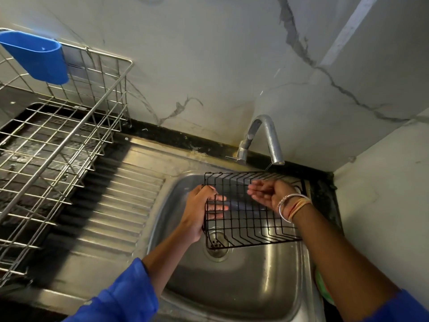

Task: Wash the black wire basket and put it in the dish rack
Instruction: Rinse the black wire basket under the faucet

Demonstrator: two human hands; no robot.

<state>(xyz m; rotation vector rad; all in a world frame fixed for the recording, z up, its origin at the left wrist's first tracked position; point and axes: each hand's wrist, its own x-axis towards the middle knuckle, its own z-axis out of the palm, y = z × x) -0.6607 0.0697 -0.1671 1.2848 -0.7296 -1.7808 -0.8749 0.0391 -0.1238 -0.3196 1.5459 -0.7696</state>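
The left hand (197, 212) grips one end of the black wire basket (243, 219), holding it over the sink (232, 287) under the tap (267, 138). The right hand (267, 191) lies flat and straight inside it. The person should rub every wire and turn the basket so water reaches all sides.

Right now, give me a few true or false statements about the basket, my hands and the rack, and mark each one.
1. The left hand grips the basket at its left end. True.
2. The basket already sits in the dish rack. False: it is held over the sink.
3. The right hand is open, fingers relaxed. True.
4. The blue holder hangs on the tap. False: it hangs on the dish rack's rim.
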